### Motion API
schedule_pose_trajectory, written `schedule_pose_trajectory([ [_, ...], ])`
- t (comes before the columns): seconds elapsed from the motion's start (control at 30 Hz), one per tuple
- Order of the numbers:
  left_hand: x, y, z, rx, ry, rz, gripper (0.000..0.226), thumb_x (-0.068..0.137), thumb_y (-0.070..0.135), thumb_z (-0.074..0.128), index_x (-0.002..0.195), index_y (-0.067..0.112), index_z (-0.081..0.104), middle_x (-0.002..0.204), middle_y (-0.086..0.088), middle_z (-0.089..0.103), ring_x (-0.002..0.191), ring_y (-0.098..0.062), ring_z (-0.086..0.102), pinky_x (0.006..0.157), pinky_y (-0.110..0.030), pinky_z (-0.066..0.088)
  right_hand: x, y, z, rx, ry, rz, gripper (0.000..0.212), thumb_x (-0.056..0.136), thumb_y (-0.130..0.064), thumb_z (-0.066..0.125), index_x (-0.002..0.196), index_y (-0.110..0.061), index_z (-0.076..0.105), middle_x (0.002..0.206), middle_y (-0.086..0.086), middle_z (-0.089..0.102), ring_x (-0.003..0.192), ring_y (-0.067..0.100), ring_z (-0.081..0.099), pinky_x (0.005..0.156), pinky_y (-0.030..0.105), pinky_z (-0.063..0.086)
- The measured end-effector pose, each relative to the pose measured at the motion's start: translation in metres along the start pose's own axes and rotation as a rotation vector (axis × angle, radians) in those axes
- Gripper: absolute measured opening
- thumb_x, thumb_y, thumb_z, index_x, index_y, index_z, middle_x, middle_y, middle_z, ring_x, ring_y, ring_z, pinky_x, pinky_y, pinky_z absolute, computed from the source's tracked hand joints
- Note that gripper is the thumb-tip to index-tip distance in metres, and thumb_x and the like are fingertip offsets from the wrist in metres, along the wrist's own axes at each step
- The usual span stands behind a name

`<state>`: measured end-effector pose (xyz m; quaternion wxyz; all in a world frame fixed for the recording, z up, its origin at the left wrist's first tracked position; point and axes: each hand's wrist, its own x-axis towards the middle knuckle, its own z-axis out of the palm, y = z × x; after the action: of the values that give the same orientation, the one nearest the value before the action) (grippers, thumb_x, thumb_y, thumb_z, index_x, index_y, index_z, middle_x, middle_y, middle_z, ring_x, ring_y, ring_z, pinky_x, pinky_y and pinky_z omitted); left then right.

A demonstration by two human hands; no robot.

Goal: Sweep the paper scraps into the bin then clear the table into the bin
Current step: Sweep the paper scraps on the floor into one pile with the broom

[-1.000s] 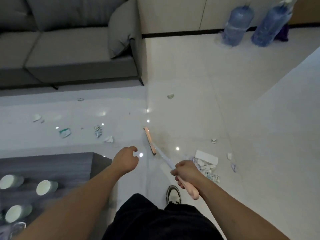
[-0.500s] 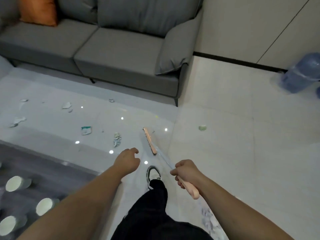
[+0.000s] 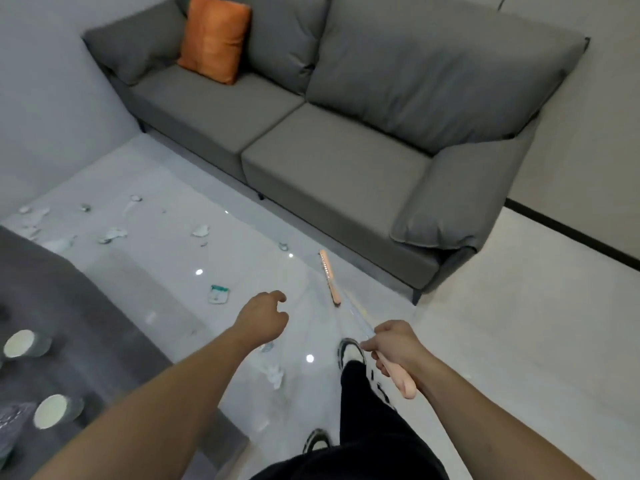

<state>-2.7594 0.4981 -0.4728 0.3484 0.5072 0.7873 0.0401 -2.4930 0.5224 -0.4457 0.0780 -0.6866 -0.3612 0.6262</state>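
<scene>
Pink plastic in the right hand [image 3: 394, 348]: the fingers are wrapped tight round the handle end of the long pink-handled broom [image 3: 363, 327], held low and angled so the pale shaft runs away to the narrow pink broom head [image 3: 330, 278], which sits down on the glossy white tiled floor [image 3: 166, 258] just in front of the grey fabric sofa [image 3: 332, 161]. That slant looks right for dragging litter back toward the feet. The left hand [image 3: 263, 317] hangs free ahead of the body, fingers loosely curled, gripping nothing, probably just balancing the stride.

The torn white and green paper scraps [image 3: 219, 294] lie scattered to the left of the head and further off along the floor toward the far left wall, one more crumpled near the black-and-white shoe [image 3: 351, 351]. No bin is in view.

Near left, the dark grey desk [image 3: 86, 341] carries white paper cups [image 3: 24, 342], not yet cleared. Its edge and the sofa front hem the broom into a narrow lane, and an orange cushion [image 3: 214, 38] sits up on the sofa.
</scene>
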Motion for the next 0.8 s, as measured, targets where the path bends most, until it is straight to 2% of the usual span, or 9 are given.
schedule_pose_trajectory([
  [0.17, 0.077, -0.021, -0.045, -0.080, 0.097, -0.178, 0.047, 0.085, 0.021, 0.056, 0.132, 0.020, 0.055, 0.122, -0.008, 0.059, 0.098, -0.019, 0.058, 0.077, -0.022, 0.039, 0.090, -0.107, 0.018, -0.139, -0.076, -0.059, 0.024, 0.074, 0.007, 0.071, 0.081, -0.007, 0.053, 0.049, 0.012, 0.053, 0.034, 0.019, 0.045, 0.041, 0.024, 0.039],
  [0.3, 0.126, -0.023, -0.099, -0.119, 0.180, -0.290, 0.045, 0.086, 0.023, 0.054, 0.131, 0.019, 0.055, 0.123, -0.008, 0.057, 0.101, -0.021, 0.057, 0.081, -0.025, 0.041, 0.136, -0.189, 0.029, -0.285, -0.155, -0.064, 0.025, 0.074, 0.006, 0.073, 0.083, -0.007, 0.053, 0.058, 0.015, 0.056, 0.036, 0.019, 0.046, 0.041, 0.024, 0.041],
  [0.43, 0.167, -0.025, -0.148, -0.126, 0.229, -0.355, 0.045, 0.087, 0.026, 0.053, 0.132, 0.022, 0.053, 0.123, -0.005, 0.055, 0.108, -0.020, 0.054, 0.082, -0.024, 0.038, 0.173, -0.268, 0.051, -0.385, -0.263, -0.043, 0.020, 0.074, 0.004, 0.074, 0.076, -0.002, 0.055, 0.052, 0.010, 0.052, 0.036, 0.018, 0.043, 0.043, 0.024, 0.039],
  [0.67, 0.231, -0.070, -0.205, -0.272, 0.269, -0.491, 0.045, 0.088, 0.026, 0.054, 0.133, 0.023, 0.052, 0.126, -0.004, 0.054, 0.103, -0.018, 0.054, 0.082, -0.025, 0.039, 0.232, -0.374, 0.138, -0.499, -0.384, -0.047, 0.028, 0.082, -0.002, 0.074, 0.069, -0.005, 0.050, 0.050, 0.008, 0.047, 0.034, 0.017, 0.040, 0.040, 0.022, 0.036],
  [0.8, 0.296, -0.124, -0.246, -0.327, 0.295, -0.561, 0.048, 0.088, 0.025, 0.053, 0.135, 0.021, 0.051, 0.130, -0.007, 0.053, 0.115, -0.022, 0.053, 0.086, -0.026, 0.040, 0.277, -0.441, 0.199, -0.603, -0.394, -0.075, 0.019, 0.082, -0.002, 0.072, 0.075, -0.003, 0.055, 0.050, 0.009, 0.048, 0.034, 0.017, 0.041, 0.040, 0.021, 0.036],
])
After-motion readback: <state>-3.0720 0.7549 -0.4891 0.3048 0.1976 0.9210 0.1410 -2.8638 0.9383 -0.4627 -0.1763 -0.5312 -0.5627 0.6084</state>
